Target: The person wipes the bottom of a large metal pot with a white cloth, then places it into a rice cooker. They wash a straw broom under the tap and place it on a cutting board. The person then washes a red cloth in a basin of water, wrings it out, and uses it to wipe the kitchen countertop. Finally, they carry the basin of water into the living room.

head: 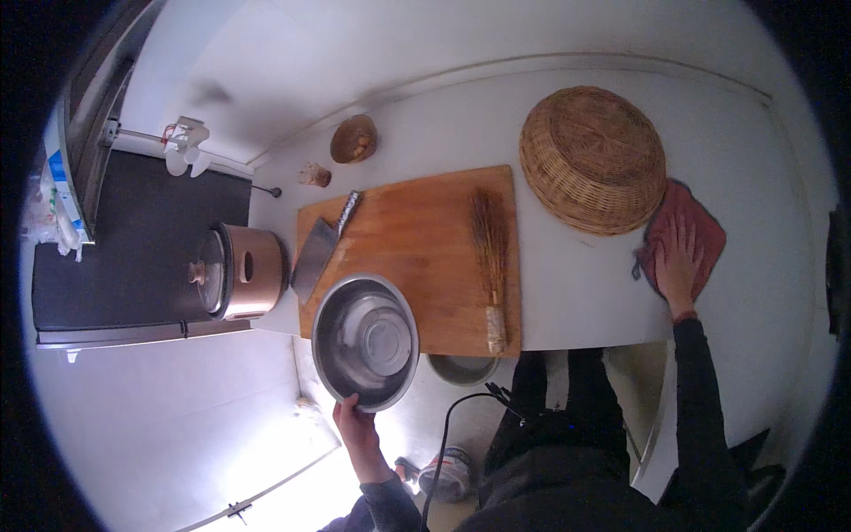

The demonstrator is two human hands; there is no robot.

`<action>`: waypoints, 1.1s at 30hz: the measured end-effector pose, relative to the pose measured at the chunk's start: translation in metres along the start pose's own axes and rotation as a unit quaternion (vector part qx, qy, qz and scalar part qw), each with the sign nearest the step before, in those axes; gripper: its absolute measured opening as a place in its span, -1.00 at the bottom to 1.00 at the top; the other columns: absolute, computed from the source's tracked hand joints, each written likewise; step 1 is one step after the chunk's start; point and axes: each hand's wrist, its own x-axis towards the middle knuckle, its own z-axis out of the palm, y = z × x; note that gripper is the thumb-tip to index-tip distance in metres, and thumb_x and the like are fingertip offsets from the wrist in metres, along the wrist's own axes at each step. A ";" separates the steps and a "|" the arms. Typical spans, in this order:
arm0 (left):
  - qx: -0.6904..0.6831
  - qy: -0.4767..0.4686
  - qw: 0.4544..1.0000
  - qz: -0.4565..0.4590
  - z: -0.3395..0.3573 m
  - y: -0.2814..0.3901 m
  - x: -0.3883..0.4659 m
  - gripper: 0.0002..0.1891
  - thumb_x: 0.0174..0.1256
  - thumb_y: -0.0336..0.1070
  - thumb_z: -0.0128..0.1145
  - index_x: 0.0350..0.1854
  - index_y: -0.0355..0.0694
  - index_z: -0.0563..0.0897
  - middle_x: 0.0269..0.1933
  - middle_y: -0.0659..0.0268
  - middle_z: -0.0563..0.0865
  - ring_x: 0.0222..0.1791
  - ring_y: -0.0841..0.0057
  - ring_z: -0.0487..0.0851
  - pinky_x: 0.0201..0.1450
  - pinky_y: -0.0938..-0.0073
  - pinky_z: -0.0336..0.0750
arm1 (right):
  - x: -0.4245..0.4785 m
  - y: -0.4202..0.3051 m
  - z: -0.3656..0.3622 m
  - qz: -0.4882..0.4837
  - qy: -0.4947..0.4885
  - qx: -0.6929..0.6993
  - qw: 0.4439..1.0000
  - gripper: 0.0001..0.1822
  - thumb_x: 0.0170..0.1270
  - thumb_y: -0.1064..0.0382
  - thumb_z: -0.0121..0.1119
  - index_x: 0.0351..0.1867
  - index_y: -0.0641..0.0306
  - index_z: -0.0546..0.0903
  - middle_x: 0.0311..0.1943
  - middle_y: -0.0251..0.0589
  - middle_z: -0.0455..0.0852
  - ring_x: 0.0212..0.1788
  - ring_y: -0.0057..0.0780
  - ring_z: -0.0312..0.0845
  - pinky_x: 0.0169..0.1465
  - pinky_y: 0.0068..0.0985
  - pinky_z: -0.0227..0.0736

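My left hand (359, 429) grips the near rim of a stainless steel basin (365, 342), thumb over the edge. The basin is tilted, its inside facing up at me, and overlaps the lower left of a wooden cutting board (425, 266). Flat on a dark red cloth (711, 243) lies my right hand (678, 259), fingers slightly spread, on the white counter. An upturned wicker basket (592, 159) sits just left of the cloth. On the board are a cleaver (318, 249) at the left and a straw brush (492, 272) at the right.
A copper-coloured lidded pot (252, 271) stands beyond the board's left side. Towards the wall are a small bowl (354, 139) with bits inside and a short cylindrical holder (315, 174). Below the counter edge, another basin (464, 369) shows partly. A black cable (447, 425) hangs before me.
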 end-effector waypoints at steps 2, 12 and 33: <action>0.001 -0.011 1.000 0.011 0.007 0.009 0.012 -0.58 0.06 -0.48 0.00 0.04 -0.44 0.41 -0.02 0.08 0.56 -0.04 0.30 0.58 -0.03 0.29 0.55 | -0.033 -0.007 -0.012 -0.017 -0.015 0.005 1.000 -0.37 0.30 0.03 -0.16 0.38 0.06 0.06 0.41 -0.27 -0.04 0.43 -0.09 -0.20 0.33 0.10 -0.20; 0.013 -0.161 0.987 -0.017 0.189 0.016 0.176 -0.79 0.11 -0.46 0.03 -0.19 -0.37 0.45 -0.23 0.17 0.59 -0.29 0.35 0.63 -0.26 0.34 0.63 | -0.098 -0.061 -0.052 0.033 -0.125 0.003 0.992 -0.30 0.22 0.01 -0.10 0.37 0.19 0.06 0.41 -0.12 -0.09 0.43 0.04 -0.34 0.29 0.23 -0.35; 0.465 0.008 0.838 0.287 0.338 -0.051 0.265 -0.56 0.25 -0.17 0.09 -0.11 -0.52 0.33 -0.11 -0.06 0.45 -0.11 0.09 0.48 -0.10 0.15 0.50 | -0.010 -0.047 -0.027 0.084 -0.014 0.116 0.990 -0.28 0.14 -0.08 -0.03 0.28 0.30 0.23 0.36 -0.10 0.09 0.41 -0.06 -0.17 0.33 0.12 -0.32</action>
